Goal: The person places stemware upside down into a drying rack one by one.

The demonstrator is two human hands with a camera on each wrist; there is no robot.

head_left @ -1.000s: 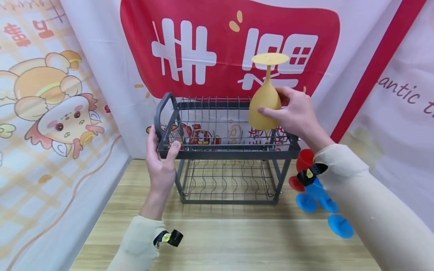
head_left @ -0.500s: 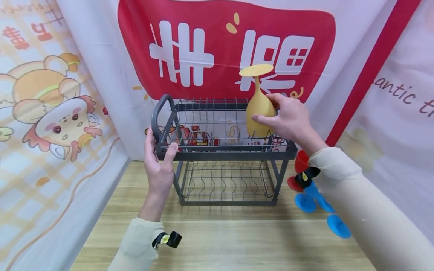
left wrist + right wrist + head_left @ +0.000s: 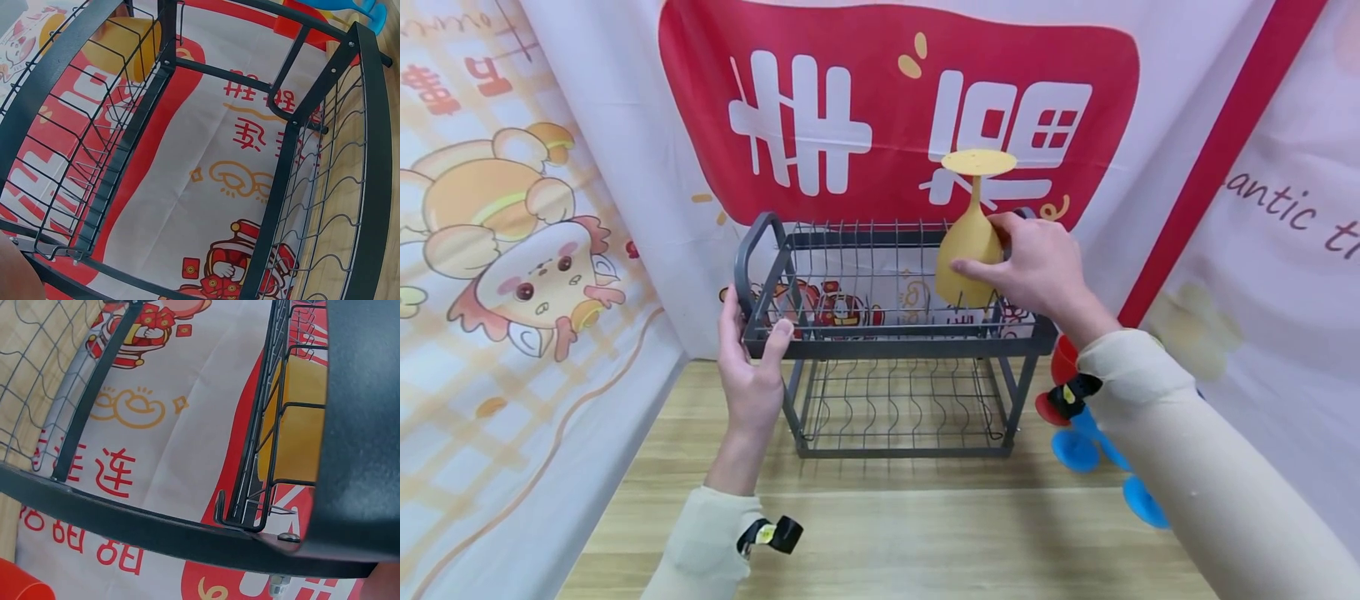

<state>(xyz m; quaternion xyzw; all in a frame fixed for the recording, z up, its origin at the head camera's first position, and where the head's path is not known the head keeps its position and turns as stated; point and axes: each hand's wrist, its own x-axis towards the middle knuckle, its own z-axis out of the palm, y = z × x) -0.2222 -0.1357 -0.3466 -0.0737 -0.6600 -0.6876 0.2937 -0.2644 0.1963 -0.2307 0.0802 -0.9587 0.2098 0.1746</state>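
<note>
While right hand [image 3: 1037, 271] grasps upturned yellow goblet [image 3: 970, 250], left hand [image 3: 752, 367] grips rack [image 3: 895, 337], blue goblets [image 3: 1090, 442] beside.

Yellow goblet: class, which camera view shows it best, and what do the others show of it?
The head view: the whole upturned yellow goblet, foot up, held by the right hand over the dish rack. Both wrist views show only patches of its yellow bowl behind rack wires.
</note>
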